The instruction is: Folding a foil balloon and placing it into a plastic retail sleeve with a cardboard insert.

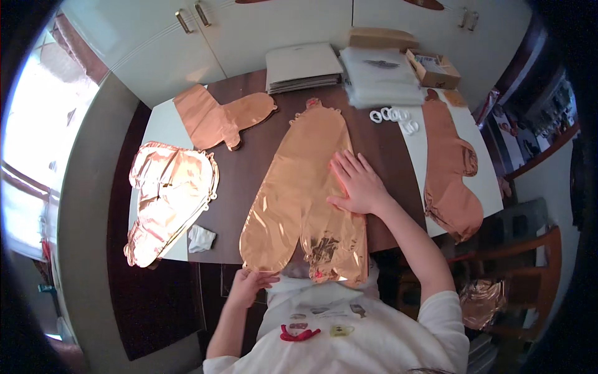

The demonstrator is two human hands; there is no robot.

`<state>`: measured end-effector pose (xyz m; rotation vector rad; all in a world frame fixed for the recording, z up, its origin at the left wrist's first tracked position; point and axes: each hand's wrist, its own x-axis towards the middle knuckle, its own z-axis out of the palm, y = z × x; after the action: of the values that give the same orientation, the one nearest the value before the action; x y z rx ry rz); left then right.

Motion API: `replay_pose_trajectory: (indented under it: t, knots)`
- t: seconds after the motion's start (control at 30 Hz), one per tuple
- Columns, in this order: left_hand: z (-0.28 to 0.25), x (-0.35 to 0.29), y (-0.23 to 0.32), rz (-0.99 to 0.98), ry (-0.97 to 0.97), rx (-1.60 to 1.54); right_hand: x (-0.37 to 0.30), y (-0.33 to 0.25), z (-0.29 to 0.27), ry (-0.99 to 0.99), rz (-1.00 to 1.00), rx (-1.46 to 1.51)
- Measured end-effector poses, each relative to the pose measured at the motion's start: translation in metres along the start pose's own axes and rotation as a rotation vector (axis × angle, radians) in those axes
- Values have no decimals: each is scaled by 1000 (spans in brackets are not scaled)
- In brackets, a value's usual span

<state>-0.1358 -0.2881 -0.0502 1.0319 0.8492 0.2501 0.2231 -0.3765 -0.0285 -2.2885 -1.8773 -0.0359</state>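
Note:
A flat, uninflated rose-gold foil balloon [293, 168] lies lengthwise on the middle of the table, its near end hanging slightly over the front edge. My left hand [248, 287] grips its lower left tip, fingers closed at the rim. Stretched out flat, my right hand [361, 187] presses on the balloon's right side, holding nothing. To the left lie a shiny stack of folded foil balloons [168, 193] and, farther back, another flat foil balloon [221, 115]. A curved foil balloon [448, 168] rests at the right end of the table.
Along the back of the brown table [398, 218] stand a stack of grey-white cards [303, 65], clear plastic bags [380, 78] and a small cardboard box [436, 68]. White rings [392, 115] lie before them. A crumpled white cloth [200, 239] sits near the front left edge. A wooden chair [548, 274] stands at right.

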Motion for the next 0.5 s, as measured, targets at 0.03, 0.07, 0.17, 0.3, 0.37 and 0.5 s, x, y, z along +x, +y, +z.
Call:
replay_pose_trajectory:
  t: [0.03,0.07,0.17,0.3,0.37,0.5]
  knots:
    - [9,1,-8,48,5,-247,-2,3,0,10,7,5]
    - [15,2,-8,91,26,-266,-3,2,1,12,-8,-13]
    - [45,-3,12,275,209,-101,-7,1,5,46,-21,-31]
    - [73,9,31,880,-74,621,-6,1,2,62,-42,-33]
    - [104,26,56,1066,-282,842,-6,1,1,73,-71,42]
    - [121,48,50,984,-500,1052,-8,6,14,187,-23,109]
